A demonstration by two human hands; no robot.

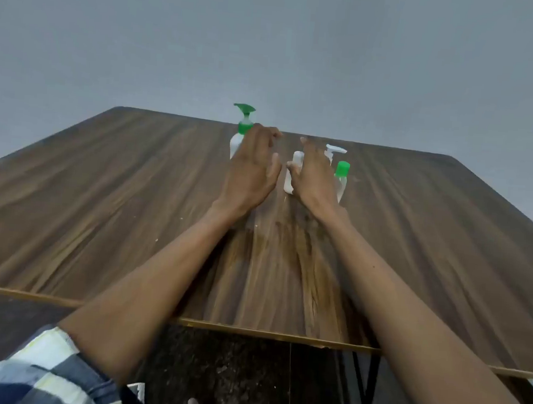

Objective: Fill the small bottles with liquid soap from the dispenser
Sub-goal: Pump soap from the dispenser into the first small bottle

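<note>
A white soap dispenser (238, 135) with a green pump head stands at the far side of the wooden table (99, 204). My left hand (252, 168) is stretched out in front of it with relaxed fingers, covering most of its body. A small white bottle (293, 172) stands between my hands. My right hand (313, 177) reaches past it with straight fingers; whether it touches the bottle I cannot tell. Behind my right hand stands a white pump bottle (334, 152). A small clear bottle with a green cap (341, 176) stands to the right.
A grey wall rises behind the table. The near table edge (248, 329) runs across the lower view, with black metal legs (368, 388) and a dark speckled floor below. My left sleeve is blue and white checked cloth (32, 371).
</note>
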